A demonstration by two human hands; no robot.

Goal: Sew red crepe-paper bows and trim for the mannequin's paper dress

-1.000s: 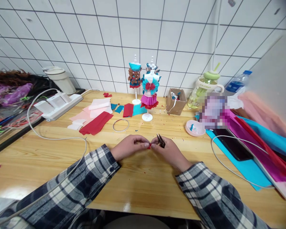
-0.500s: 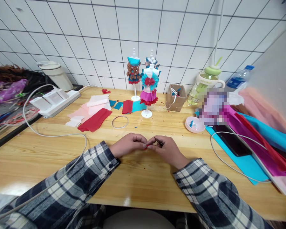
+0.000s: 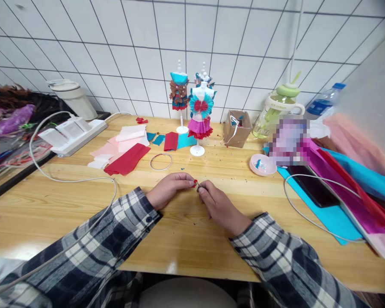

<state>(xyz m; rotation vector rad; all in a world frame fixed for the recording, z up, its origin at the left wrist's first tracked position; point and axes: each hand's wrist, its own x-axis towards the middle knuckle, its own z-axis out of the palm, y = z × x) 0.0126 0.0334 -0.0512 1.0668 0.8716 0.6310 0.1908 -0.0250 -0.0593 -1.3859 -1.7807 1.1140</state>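
Pinched between the thumb and fingers of my left hand (image 3: 168,189) is a small crumpled piece of red crepe paper (image 3: 194,183). My right hand (image 3: 223,208) is closed around slim dark tweezers (image 3: 198,185), mostly hidden in the fist. Their tip touches or nearly touches the red piece. Both hands are just above the wooden table (image 3: 186,239). Beyond them a white mini dress form (image 3: 201,115) wears a turquoise and red paper top with a magenta skirt. Another dressed form (image 3: 179,100) stands to its left, and a third is partly hidden behind.
Red crepe paper (image 3: 127,159) and pink sheets (image 3: 111,145) lie left, near a metal ring (image 3: 161,161). A small cardboard box (image 3: 238,128) and pink dish (image 3: 263,165) stand right, near a phone (image 3: 314,188) and a cable. A power strip (image 3: 78,139) sits far left.
My right hand has turned, bringing the tweezers' tip round to the red piece. Its fingers have let go of the red paper, which my left hand keeps.
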